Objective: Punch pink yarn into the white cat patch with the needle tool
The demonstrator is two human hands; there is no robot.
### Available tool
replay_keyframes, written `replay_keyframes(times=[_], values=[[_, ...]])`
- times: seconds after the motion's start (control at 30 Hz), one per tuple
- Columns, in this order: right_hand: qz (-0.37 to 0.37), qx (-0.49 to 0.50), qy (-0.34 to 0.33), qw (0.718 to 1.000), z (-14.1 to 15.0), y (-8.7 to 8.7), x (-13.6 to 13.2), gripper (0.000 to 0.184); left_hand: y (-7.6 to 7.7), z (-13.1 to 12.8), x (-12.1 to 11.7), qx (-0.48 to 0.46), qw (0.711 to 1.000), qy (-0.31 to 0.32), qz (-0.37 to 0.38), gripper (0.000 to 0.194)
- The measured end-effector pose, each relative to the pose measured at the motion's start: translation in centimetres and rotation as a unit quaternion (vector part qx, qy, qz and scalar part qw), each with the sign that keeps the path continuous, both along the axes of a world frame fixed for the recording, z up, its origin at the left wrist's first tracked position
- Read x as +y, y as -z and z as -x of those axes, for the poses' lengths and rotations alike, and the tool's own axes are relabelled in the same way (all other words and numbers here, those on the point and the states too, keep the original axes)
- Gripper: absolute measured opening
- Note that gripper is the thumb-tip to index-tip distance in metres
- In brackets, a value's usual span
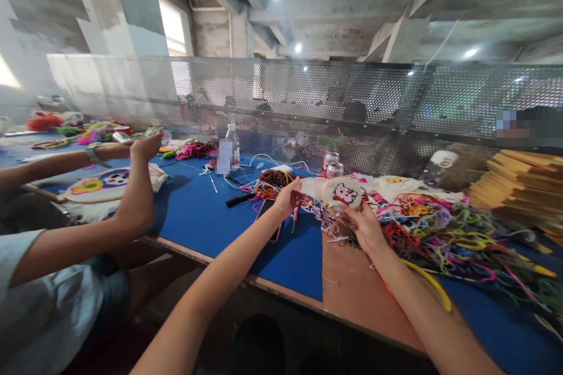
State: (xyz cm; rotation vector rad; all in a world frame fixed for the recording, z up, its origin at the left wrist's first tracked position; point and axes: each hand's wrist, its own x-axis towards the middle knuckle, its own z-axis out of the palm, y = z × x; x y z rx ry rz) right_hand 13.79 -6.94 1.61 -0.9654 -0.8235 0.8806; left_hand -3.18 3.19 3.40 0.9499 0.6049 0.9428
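Observation:
My right hand [366, 224] is closed on the lower edge of a small round embroidery hoop [345, 193]. The hoop is tilted up and shows a pink animal design with dark outlines and some red on white cloth. My left hand [289, 198] is held to the left of the hoop, its fingers closed at the edge of the white cloth [313, 188] that sticks out from it. Below my left hand is a pink pen-like tool [294, 218], with a dark phone [269, 218] lying beside it, partly behind my forearm.
Tangled coloured yarn [422, 222] heaps on the right, near stacked yellow-brown sheets [519, 181]. Brown yarn [275, 181], cans [334, 169] and a bottle [232, 146] stand before a perforated metal screen [299, 99]. Left, a co-worker's arms [132, 205] reach over a larger hoop [99, 184].

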Motion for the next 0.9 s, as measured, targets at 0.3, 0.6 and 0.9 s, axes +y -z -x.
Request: replay_keyframes(times=[0.3,0.6,0.9], values=[[0.021,0.037,-0.065,0.997,-0.4,0.2,0.4,0.039,0.7,-1.1,-2.4,-0.012,0.963,0.242,-0.120,0.037],[0.048,0.041,-0.007,0.998,-0.2,-0.2,0.2,0.045,1.8,-1.4,-1.9,0.086,0.971,0.189,-0.122,0.026],[0.056,0.008,0.028,0.998,-0.4,-0.1,0.1,0.041,0.8,0.5,1.7,0.045,0.995,-0.092,-0.020,0.022]])
